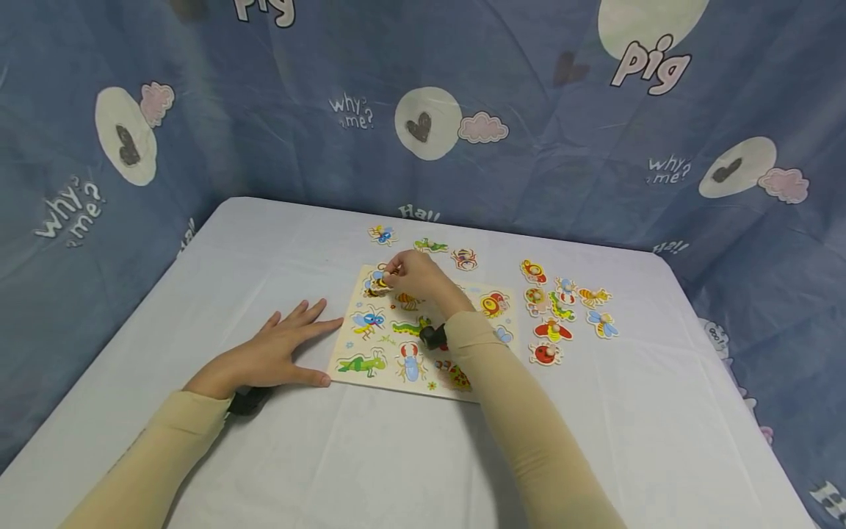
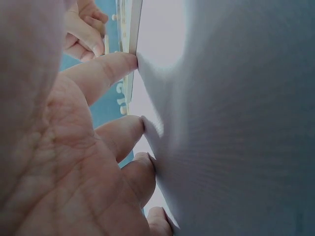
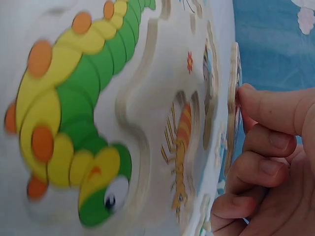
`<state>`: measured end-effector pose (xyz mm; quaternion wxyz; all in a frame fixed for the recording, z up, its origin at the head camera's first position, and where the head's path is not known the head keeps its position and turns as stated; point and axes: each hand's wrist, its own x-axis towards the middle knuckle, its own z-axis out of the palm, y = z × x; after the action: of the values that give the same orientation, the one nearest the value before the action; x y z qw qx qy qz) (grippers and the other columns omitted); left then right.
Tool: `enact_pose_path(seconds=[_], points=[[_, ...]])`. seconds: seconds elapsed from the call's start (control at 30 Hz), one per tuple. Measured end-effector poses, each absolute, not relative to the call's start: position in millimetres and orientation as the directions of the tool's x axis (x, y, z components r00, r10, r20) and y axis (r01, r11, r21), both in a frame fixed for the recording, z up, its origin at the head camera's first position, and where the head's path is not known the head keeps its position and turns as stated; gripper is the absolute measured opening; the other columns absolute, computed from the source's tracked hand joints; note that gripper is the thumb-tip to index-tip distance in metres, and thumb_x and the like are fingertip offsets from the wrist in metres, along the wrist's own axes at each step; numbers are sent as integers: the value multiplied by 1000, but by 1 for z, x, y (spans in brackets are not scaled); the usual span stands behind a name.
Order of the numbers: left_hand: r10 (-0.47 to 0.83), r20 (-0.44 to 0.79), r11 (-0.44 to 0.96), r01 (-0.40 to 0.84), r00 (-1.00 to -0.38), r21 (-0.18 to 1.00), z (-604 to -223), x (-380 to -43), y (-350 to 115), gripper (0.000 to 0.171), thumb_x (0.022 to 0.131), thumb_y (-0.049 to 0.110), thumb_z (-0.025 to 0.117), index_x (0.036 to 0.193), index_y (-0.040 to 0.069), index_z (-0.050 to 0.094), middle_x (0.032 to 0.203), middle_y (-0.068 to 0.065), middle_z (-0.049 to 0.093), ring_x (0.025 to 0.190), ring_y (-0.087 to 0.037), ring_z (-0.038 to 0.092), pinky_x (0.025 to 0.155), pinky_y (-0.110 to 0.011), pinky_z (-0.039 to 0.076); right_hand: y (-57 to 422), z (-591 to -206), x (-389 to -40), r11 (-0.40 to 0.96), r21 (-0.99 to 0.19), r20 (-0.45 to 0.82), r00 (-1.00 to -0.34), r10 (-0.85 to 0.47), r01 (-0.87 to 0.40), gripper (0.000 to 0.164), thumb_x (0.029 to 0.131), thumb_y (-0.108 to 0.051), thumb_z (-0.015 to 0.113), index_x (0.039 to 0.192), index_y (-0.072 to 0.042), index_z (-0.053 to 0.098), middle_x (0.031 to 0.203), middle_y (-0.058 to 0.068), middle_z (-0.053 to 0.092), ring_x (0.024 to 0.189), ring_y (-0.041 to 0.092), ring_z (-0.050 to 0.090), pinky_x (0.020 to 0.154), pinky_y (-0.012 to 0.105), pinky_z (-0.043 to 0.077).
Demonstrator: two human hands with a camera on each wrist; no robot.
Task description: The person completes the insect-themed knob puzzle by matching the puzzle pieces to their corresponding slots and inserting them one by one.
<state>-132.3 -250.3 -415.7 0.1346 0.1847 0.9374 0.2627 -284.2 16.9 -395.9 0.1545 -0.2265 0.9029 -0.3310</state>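
My right hand (image 1: pixel 423 279) is above the upper left part of a wooden insect puzzle board (image 1: pixel 390 378). Its thumb and fingers pinch a bee puzzle piece (image 3: pixel 234 113), which stands edge-on to the right wrist view, just over the board. In the head view the bee overlaps the top left recess. Palm down with fingers spread, my left hand (image 1: pixel 277 353) rests on the white cloth, its thumb and index fingertip at the board's left edge. The green caterpillar picture (image 3: pixel 93 113) fills much of the right wrist view; my right forearm hides part of the board.
Behind the board lie a blue-and-yellow insect piece (image 1: pixel 382 234), a grasshopper piece (image 1: pixel 431 245) and a spider piece (image 1: pixel 465 258). Several more pieces are grouped to its right, with a ladybug piece (image 1: pixel 546 354) nearest me. A patterned blue curtain (image 1: pixel 291 132) hangs behind the table.
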Motion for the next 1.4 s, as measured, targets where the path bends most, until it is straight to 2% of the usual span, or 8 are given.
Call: enact_pose_path(seconds=[0.23,0.57,0.8,0.97,1.13,1.23,1.4], points=[[411,-156,796,271,-898,542,-416,-132,-250,102,79,57,91,164,24,47,179,-25,17,165,-55,8,124,-83,3,5,-399,-282,701,-646,-151,-850,-506,-303,21,108,-24,66,118,-7,73,97,4,72,74,11,54,69,24,45],[403,-163,800,261,-900,540,-416,-132,-249,102,79,57,91,164,24,47,179,-24,17,165,-55,8,124,-83,3,-2,-403,-278,730,-627,-180,-862,-474,-271,17,108,-26,67,113,-10,73,99,1,73,76,12,56,70,26,46],[405,-164,802,263,-899,536,-416,-132,-250,102,78,58,91,164,24,47,179,-25,17,165,-55,7,123,-84,3,-6,-401,-273,758,-600,-208,-866,-455,-254,18,109,-28,66,113,-12,73,91,3,73,67,14,60,72,30,49],[401,-165,803,259,-901,537,-415,-132,-250,102,78,57,92,164,24,47,179,-24,17,165,-55,7,124,-83,2,-6,-401,-272,760,-597,-199,-870,-451,-257,18,109,-28,66,112,-12,73,93,3,74,66,13,60,74,31,50],[412,-167,793,262,-896,551,-415,-133,-246,101,80,57,91,164,23,46,179,-24,16,165,-55,6,125,-82,1,-3,-401,-271,771,-590,-198,-882,-427,-240,17,108,-29,67,109,-13,73,94,4,74,65,13,59,69,30,48],[417,-170,790,264,-893,553,-415,-134,-244,101,81,58,90,165,23,46,179,-23,15,165,-54,5,125,-82,0,0,-402,-270,771,-592,-194,-887,-420,-236,17,108,-28,67,108,-12,73,96,5,74,65,13,58,65,30,47],[397,-177,800,245,-901,547,-415,-131,-247,101,80,57,90,164,23,46,180,-23,16,166,-53,5,126,-81,-1,-1,-402,-271,744,-624,-202,-871,-448,-238,19,108,-30,67,113,-13,74,105,7,75,70,14,61,69,29,48]])
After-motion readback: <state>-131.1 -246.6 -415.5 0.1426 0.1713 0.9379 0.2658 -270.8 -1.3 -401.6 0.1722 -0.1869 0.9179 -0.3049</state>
